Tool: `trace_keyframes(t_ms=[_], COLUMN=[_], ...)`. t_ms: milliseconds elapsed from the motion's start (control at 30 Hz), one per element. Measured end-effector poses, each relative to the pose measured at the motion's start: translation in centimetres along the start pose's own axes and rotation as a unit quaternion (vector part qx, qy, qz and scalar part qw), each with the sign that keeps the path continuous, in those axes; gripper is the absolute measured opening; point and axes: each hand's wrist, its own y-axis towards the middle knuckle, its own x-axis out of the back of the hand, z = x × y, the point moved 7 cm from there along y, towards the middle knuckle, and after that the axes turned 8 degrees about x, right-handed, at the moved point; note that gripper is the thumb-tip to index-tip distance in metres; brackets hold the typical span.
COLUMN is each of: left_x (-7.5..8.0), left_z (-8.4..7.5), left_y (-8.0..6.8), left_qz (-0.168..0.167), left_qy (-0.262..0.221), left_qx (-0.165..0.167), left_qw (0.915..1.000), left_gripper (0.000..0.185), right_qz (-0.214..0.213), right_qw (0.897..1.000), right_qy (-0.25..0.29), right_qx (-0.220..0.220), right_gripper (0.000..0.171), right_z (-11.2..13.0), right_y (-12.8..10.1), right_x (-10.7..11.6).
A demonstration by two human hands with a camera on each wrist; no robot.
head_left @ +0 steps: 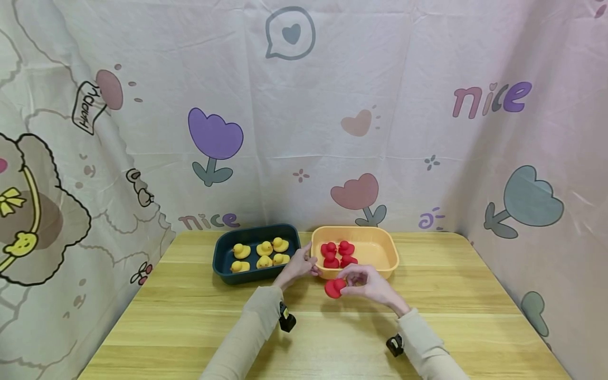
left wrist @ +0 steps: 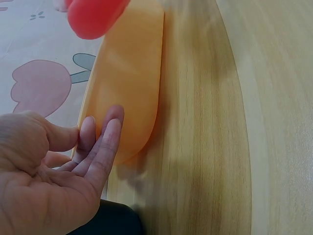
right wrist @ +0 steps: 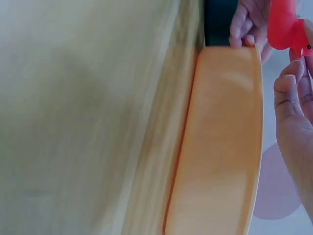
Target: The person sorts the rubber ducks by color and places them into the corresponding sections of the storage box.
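Note:
My right hand (head_left: pixel 370 285) pinches a red toy duck (head_left: pixel 334 288) between thumb and fingers, held in front of the near side of an orange-yellow tray (head_left: pixel 375 254). Seen from the right wrist, the duck (right wrist: pixel 282 27) is above the rim level, partly cut off by the frame. My left hand (head_left: pixel 299 265) grips the tray's left end; in the left wrist view its thumb and fingers (left wrist: pixel 110 134) pinch the rim. Several red ducks (head_left: pixel 331 260) are grouped in the left part of that tray.
Left of the orange-yellow tray stands a dark blue tray (head_left: pixel 219 258) with several yellow toy ducks (head_left: pixel 241 251). Both trays are near the back edge of a wooden table (head_left: pixel 180 316). A patterned cloth (head_left: pixel 304 132) hangs behind the table.

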Motion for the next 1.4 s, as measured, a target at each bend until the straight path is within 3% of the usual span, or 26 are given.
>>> trace_keyframes(t_ms=[233, 400, 600, 833, 1033, 1400], left_x=[-0.1, -0.1, 0.1, 0.1, 0.1, 0.3], left_z=[0.0, 1.0, 2.5, 2.7, 2.7, 2.7], left_y=[0.0, 1.2, 2.7, 2.9, 2.9, 3.0], left_qz=[0.009, 0.014, 0.0, -0.004, -0.007, -0.005], left_qy=[-0.003, -0.019, -0.011, -0.012, -0.012, -0.01], left_qx=[-0.012, -0.013, -0.007, -0.002, 0.005, 0.001], left_qw=[0.9999, 0.9996, 0.9999, 0.9999, 0.9999, 0.9999], left_gripper=[0.061, 0.062, 0.062, 0.063, 0.063, 0.062], right_qz=[-0.04, -0.059, -0.099, -0.158, -0.197, -0.191], right_qw=[0.999, 0.998, 0.995, 0.986, 0.977, 0.976], right_qy=[-0.009, -0.002, 0.0, 0.012, 0.0, -0.024], right_qx=[0.003, 0.02, -0.016, -0.055, -0.081, -0.102], right_gripper=[0.027, 0.028, 0.03, 0.032, 0.034, 0.035], right_z=[-0.4, -0.9, -3.7, -4.2, -6.1, -4.3], right_y=[-0.6, -0.9, -1.6, -1.9, -2.4, -1.7], right_x=[1.9, 3.1, 4.8, 6.6, 8.1, 9.2])
